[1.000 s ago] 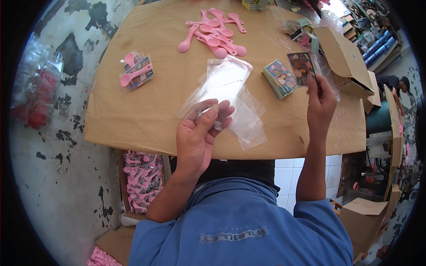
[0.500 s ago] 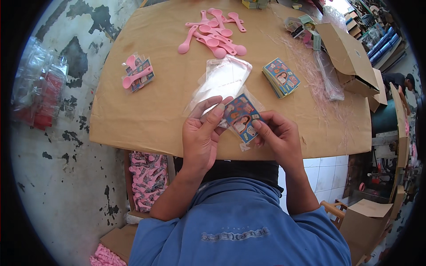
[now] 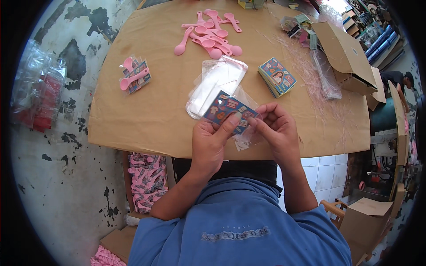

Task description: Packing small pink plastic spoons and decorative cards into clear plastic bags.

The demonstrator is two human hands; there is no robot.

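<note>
My left hand (image 3: pixel 211 141) grips a blue printed card (image 3: pixel 225 110) with its thumb across the front. Clear plastic, apparently a small bag (image 3: pixel 243 98), shows around the card's right end. There my right hand (image 3: pixel 280 131) pinches the plastic between thumb and fingers; whether it also grips the card is hard to tell. Just beyond the card lies a pile of clear plastic bags (image 3: pixel 220 73). To the right of it stands a stack of matching cards (image 3: pixel 278 75). Farther off is a heap of pink measuring spoons (image 3: pixel 208 37).
At the table's left lie bagged cards with pink spoons (image 3: pixel 134 79). A cardboard box (image 3: pixel 344 55) and loose plastic strands (image 3: pixel 317 82) cover the right side. Below the table edge, a carton holds packed pink spoons (image 3: pixel 146 179). Another person (image 3: pixel 399 80) is at far right.
The card has passed from my right hand to my left and turned. My right hand now pinches the plastic at its right end.
</note>
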